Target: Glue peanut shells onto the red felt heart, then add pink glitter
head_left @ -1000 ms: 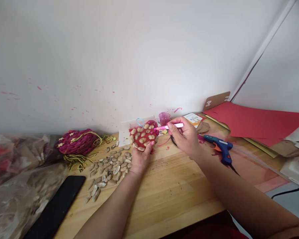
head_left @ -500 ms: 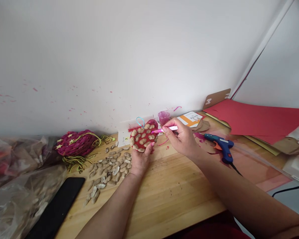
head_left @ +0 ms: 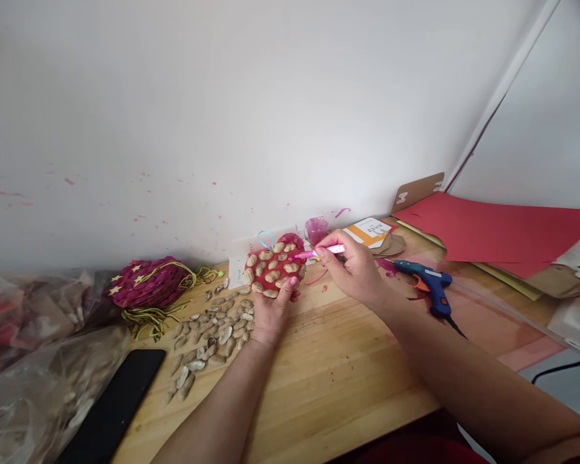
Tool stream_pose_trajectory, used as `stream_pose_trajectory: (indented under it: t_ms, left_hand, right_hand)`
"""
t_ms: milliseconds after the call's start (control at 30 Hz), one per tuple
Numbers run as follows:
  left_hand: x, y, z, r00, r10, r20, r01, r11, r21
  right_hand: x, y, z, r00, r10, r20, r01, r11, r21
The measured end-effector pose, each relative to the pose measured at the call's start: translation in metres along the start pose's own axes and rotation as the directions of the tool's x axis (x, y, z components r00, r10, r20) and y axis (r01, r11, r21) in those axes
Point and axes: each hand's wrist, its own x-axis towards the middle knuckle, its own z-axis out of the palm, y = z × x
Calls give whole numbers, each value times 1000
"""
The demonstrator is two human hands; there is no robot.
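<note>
My left hand (head_left: 274, 310) grips a red rounded craft piece (head_left: 284, 269) from below, its thumb on the front edge. Several peanut shells (head_left: 272, 276) are stuck on its face, and a light-blue loop (head_left: 266, 240) rises from the top. Part of its upper right is painted magenta. Closed around a paintbrush (head_left: 329, 249) with a white handle, my right hand (head_left: 352, 267) points the pink tip leftward at the piece's right half. Tip and piece appear to touch. Just behind stands a clear cup (head_left: 316, 230) with magenta paint.
Loose peanut shells (head_left: 217, 328) lie left of my left forearm, near a black phone (head_left: 118, 403) and plastic bags (head_left: 38, 380). A finished-looking magenta peanut piece (head_left: 147, 283) with tassels sits behind them. On the right are a blue glue gun (head_left: 429, 283) and red paper (head_left: 497, 232).
The craft piece has shifted slightly left and turned a little in my left hand. My right hand with the paintbrush stays nearly in place.
</note>
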Motion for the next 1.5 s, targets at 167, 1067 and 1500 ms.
stream_pose_trajectory:
  t_ms: [167,1067,1500]
  left_hand:
    - [0,-3,0,1000,9,4,-9,1000,-27]
    - [3,-13,-6,1000,4,12,-4,998,-59]
    - [1,-7,-3,996,-89,-8,87,988,-124]
  right_hand:
    - [1,1,0,999,20,-41,-21,999,-27]
    - [4,9,1,993,87,-75,-82,994,70]
    - [2,6,2,995,77,-61,-73,995,73]
